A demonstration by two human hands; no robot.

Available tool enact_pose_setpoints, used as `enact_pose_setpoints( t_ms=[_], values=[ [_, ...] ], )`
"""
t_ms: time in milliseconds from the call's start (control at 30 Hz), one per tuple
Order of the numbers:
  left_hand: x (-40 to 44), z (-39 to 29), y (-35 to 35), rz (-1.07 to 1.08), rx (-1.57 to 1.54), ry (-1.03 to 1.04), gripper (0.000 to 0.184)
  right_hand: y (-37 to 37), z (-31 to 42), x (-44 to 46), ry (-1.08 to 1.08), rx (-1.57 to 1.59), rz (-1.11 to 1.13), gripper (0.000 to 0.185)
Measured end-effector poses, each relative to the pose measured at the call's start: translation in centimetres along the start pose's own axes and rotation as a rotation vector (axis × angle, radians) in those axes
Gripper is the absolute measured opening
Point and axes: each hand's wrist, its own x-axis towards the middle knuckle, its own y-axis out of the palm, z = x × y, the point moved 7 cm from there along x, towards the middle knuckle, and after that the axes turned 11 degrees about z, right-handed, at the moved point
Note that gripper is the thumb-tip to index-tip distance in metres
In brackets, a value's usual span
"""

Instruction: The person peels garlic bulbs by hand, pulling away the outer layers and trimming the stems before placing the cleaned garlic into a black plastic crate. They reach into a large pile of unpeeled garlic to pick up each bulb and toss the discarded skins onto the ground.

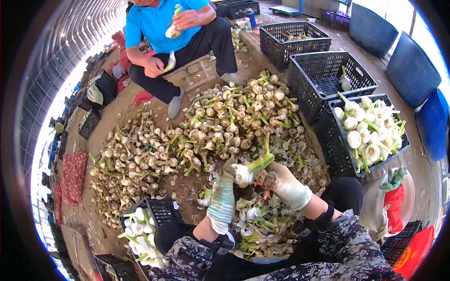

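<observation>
My left hand [222, 199], in a white and green glove, is closed on a garlic bulb [242, 175] with a thick green stem [260, 162] slanting up to the right. My right hand [289, 186], in a pale glove, is closed against the bulb's stem side. At its thumb side is a dirty brown bundle [266, 180] with a red strip; whether this wraps the thumb or is held, I cannot tell. Below both hands lie peeled garlic leaves and skins [265, 225]. Beyond them spreads a heap of soil-stained garlic [225, 117].
Cleaned white garlic fills a black crate [330, 149] at right and another crate [161, 213] at lower left. More crates [304, 77] stand behind. A co-worker in a blue shirt [159, 28] sits opposite, holding garlic. Blue tubs [412, 70] line the right; a red net sack [74, 178] lies left.
</observation>
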Motion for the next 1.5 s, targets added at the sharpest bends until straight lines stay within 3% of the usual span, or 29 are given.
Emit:
enact_pose_setpoints(
  t_ms=[33,100,133,167,233,300,367,433,500,567,633,700,733,767,833,867,900,967,1000,1033,1100,1133,1167,1233,1267,1300,1367,1400,1500],
  values=[
    [0.1,0.7,-0.5,-0.003,-0.005,-0.001,0.056,-0.2,-0.3,0.0,0.006,-0.001,0.001,0.050],
    [-0.1,-0.8,0.9,0.232,0.083,0.321,0.065,-0.6,-0.2,-0.2,-0.016,-0.078,-0.043,0.051],
    [-1.0,-2.2,0.9,0.012,0.863,0.377,0.076,-0.6,-0.1,-0.3,-0.017,-0.077,-0.047,0.051],
    [-1.2,-2.9,1.2,0.012,0.862,0.377,0.076,-0.3,0.7,-0.4,-0.093,-0.192,-0.032,0.049],
    [-1.3,-2.4,1.2,0.111,0.212,0.148,0.083,0.6,2.0,-0.7,-0.241,-0.418,0.007,0.043],
    [-1.6,-2.5,1.3,0.204,0.032,0.006,0.074,0.1,0.0,-0.9,-0.037,0.351,0.115,0.029],
    [-1.5,-2.2,0.6,0.215,-0.067,-0.129,0.069,0.6,0.5,-1.3,-0.074,0.303,0.106,0.029],
    [-0.8,-2.8,-1.0,0.013,0.385,0.228,0.069,0.9,0.8,-1.3,-0.015,0.217,0.070,0.031],
    [-1.7,-3.5,0.0,-0.062,0.413,0.346,0.065,1.3,1.2,-1.5,0.034,0.131,0.028,0.033],
    [-2.3,-3.9,1.8,0.053,0.520,0.277,0.068,2.3,1.8,-1.9,-0.007,0.023,0.079,0.031],
    [-2.1,-3.9,1.3,0.150,0.489,0.294,0.068,1.6,0.9,-1.3,-0.071,0.116,0.152,0.032],
    [-2.1,-1.5,1.4,0.247,0.006,-0.068,0.073,-2.6,0.7,-1.3,0.016,0.255,-0.261,0.022],
    [-2.4,-1.8,2.4,0.353,-0.133,-0.091,0.079,-4.9,1.3,-1.3,-0.095,0.159,-0.417,0.017],
    [-2.4,-1.9,2.7,0.354,-0.132,-0.092,0.079,-6.6,1.3,-1.1,-0.033,-0.169,-0.363,0.016],
    [-2.0,-2.1,2.7,0.286,-0.360,-0.100,0.072,-4.0,-0.7,-0.7,0.095,-0.949,-0.050,0.022],
    [-1.6,-1.6,2.3,0.323,-0.456,-0.133,0.062,-3.5,-3.2,-1.5,0.439,-1.069,0.046,0.034],
    [-1.6,-1.5,1.6,0.317,-0.460,-0.136,0.062,-2.4,-3.3,-1.3,0.319,-1.189,0.125,0.037],
    [-1.9,-2.2,2.2,0.502,-0.150,-0.094,0.063,-3.5,-2.6,-1.8,0.579,-1.206,0.062,0.038],
    [-2.3,-2.5,1.0,0.194,0.157,-0.109,0.072,-4.4,-2.2,-1.8,0.538,-1.115,0.011,0.036],
    [-2.2,-2.6,0.8,0.195,0.153,-0.111,0.072,-3.9,-0.6,-1.5,0.528,-1.076,0.026,0.034],
    [-2.0,-3.5,1.1,0.302,0.631,-0.005,0.078,-2.7,0.1,-0.4,0.075,-0.503,0.112,0.034],
    [-2.0,-3.2,0.8,0.295,0.591,0.044,0.082,-2.5,0.1,-0.1,0.077,-0.501,0.106,0.034],
    [-1.9,-2.8,0.8,0.302,0.591,0.034,0.082,-1.0,0.4,0.5,-0.056,-0.351,0.219,0.030],
    [-1.9,-1.8,1.1,0.323,0.468,-0.089,0.080,0.7,0.4,0.5,0.010,-0.123,0.281,0.027],
    [-1.6,-1.3,0.6,0.324,0.581,-0.118,0.077,1.6,0.4,0.5,0.047,-0.010,0.304,0.026],
    [-1.7,-1.3,0.6,0.324,0.581,-0.121,0.077,1.5,0.1,0.6,0.082,-0.060,0.321,0.026],
    [-2.1,-0.9,0.8,0.308,0.081,-0.218,0.074,-0.5,0.0,-0.3,0.290,-0.220,0.201,0.036],
    [-2.5,-1.4,1.2,0.260,0.074,-0.227,0.076,-0.9,0.8,-0.4,0.200,-0.160,0.114,0.036],
    [-2.1,-1.2,0.8,0.217,0.184,-0.220,0.078,0.1,0.2,-0.9,0.150,0.076,0.161,0.033]
  ],
)
